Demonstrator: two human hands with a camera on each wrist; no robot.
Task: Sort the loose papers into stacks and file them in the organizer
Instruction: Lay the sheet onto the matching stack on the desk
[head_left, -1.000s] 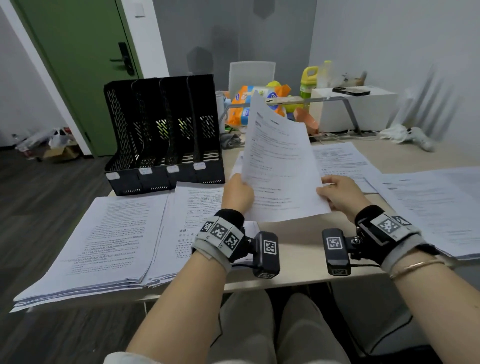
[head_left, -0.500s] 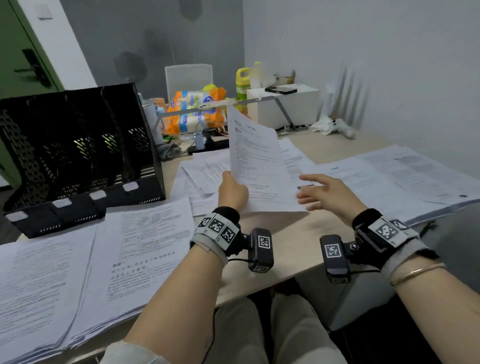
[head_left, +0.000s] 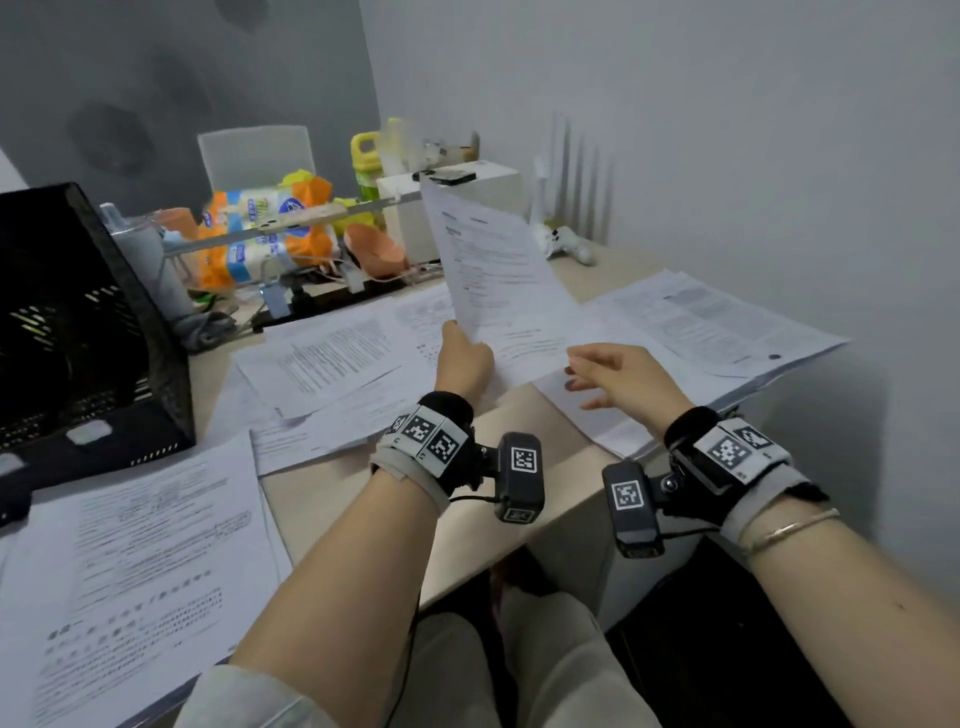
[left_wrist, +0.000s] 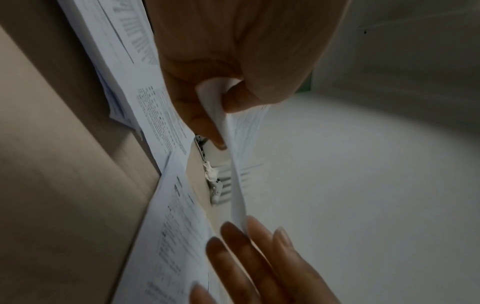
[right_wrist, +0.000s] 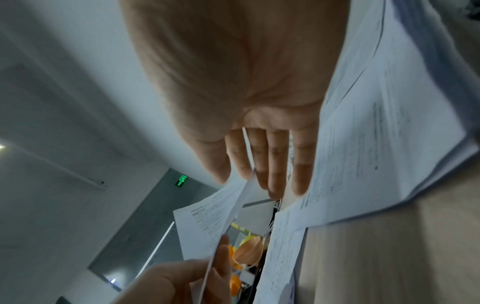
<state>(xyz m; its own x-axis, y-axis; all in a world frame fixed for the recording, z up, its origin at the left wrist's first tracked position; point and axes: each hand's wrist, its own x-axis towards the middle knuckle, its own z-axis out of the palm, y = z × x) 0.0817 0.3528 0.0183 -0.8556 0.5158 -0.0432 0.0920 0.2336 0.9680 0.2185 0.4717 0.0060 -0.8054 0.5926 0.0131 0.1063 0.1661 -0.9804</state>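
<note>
now the left hand (head_left: 464, 358) pinches the sheet (head_left: 501, 270) upright by its lower corner. just right of the sheet, the right hand (head_left: 621, 376) hovers with its grip open, holding nothing, nearer the right stack (head_left: 717, 322).

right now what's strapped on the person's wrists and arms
Both bare forearms carry grey wristbands with black-and-white square tags and black cuffs. A black camera block with its own tag hangs off each wrist, left and right, thin black cables trailing. The right arm wears a thin metal bangle.
</note>
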